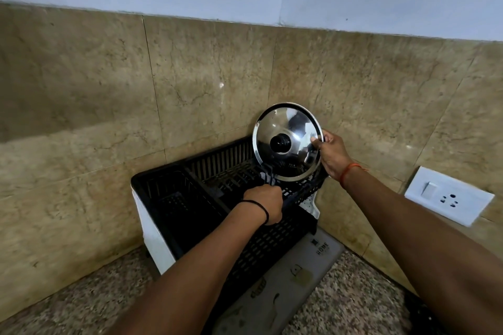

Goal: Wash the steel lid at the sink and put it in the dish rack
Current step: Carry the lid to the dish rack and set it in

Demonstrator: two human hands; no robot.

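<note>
The round steel lid (295, 128) with a black knob stands on edge in the right end of the black plastic dish rack (174, 193), knob side facing me. My right hand (333, 156) pinches the lid's right rim. My left hand (265, 202) is closed on the rack's front rim, just below the lid. The lid's lower edge sits among the rack's slats.
The rack sits in a corner of the speckled granite counter (353, 299), on a grey drying mat (288, 280). Tan stone tiles (190, 76) cover both walls. A white switch and socket plate (449, 196) is on the right wall.
</note>
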